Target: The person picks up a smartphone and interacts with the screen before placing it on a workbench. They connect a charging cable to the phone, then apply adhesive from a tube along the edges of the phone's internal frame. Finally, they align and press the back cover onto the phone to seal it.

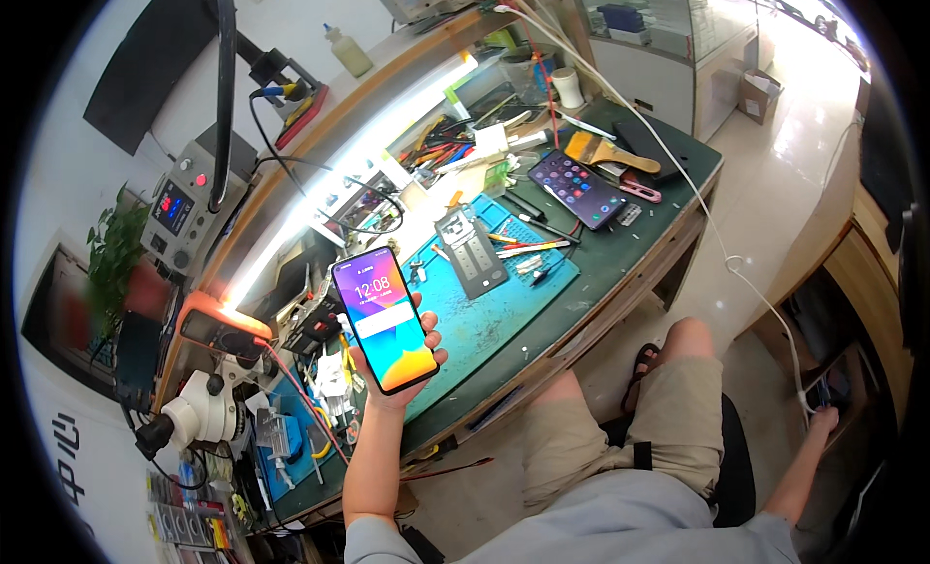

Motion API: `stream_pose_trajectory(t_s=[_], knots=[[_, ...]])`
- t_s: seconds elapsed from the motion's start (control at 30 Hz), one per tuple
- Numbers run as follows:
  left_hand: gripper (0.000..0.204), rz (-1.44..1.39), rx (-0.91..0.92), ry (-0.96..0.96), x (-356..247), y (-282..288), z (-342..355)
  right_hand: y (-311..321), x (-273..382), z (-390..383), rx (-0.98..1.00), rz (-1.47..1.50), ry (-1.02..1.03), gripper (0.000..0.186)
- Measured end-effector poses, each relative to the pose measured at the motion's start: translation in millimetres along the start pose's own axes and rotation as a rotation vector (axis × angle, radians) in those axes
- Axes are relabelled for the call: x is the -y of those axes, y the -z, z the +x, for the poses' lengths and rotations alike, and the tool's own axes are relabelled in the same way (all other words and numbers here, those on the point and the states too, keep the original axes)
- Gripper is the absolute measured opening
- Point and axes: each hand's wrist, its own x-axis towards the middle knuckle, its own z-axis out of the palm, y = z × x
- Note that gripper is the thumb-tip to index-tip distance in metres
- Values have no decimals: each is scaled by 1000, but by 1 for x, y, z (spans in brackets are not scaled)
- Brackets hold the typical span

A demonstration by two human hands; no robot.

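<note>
My left hand (431, 341) is wrapped around a smartphone (386, 317) with a lit, colourful lock screen, raised over the near left part of the workbench. Its fingers curl around the right edge of the phone. Far to the right, my right hand (824, 421) reaches down to an open drawer (841, 401) holding dark small items. Its fingers look closed, but what they grip is too small to make out. On the blue work mat (465, 331) lies a dark grey phone back part (471, 252). A second lit phone (578, 189) rests farther right on the bench.
A brush (610, 152), pens and loose tools crowd the back of the bench. A white cable (668, 142) runs across its right end towards the drawer. To the left stand a microscope (203, 409), an orange-cased multimeter (218, 327) and a control unit with a lit display (179, 210).
</note>
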Motion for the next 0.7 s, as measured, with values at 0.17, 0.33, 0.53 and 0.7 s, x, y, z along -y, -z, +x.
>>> stream_pose_trajectory(t_s=[0.17,0.33,0.53,0.7], knots=[[100,177,-208,-86,9,-20,19,-97,-49,-136,595,-521,339,38],[86,167,-294,-115,22,-29,22,-271,-132,-375,1052,-675,-127,33],[98,-7,-288,-287,58,-67,26,-320,-187,-449,1319,-476,-585,17],[93,-158,-243,-425,87,-81,25,-322,-193,-489,1428,-553,-655,18]])
